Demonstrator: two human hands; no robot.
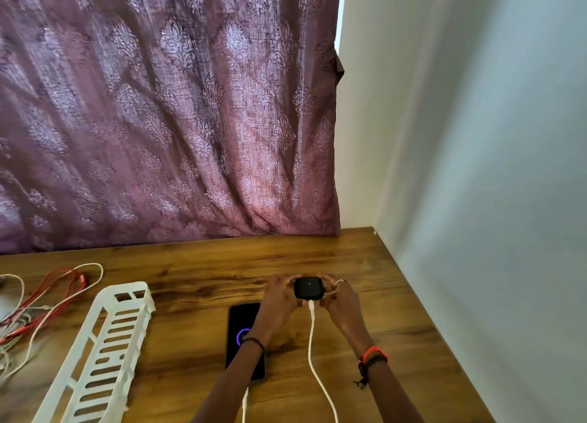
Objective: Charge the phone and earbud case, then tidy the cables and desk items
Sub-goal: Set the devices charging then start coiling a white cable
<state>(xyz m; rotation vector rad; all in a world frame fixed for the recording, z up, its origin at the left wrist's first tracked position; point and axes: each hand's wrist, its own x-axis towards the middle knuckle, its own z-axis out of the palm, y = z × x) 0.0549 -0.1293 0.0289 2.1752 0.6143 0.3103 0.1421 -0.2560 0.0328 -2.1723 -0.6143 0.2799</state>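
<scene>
A small black earbud case (308,286) with a green light on its lid sits between my two hands on the wooden desk (197,283). My left hand (281,298) grips its left side and my right hand (338,297) grips its right side. A white cable (313,349) is plugged into the case's near edge and runs toward me. A black phone (243,337) lies flat to the left, its screen showing a purple charging ring, partly hidden by my left forearm. A second white cable (245,403) enters the phone's near end.
A white slotted plastic tray (95,349) lies at the left. Further left is a tangle of red and white cables (41,305). A purple patterned curtain (165,111) hangs behind the desk, and a white wall (476,168) borders it on the right.
</scene>
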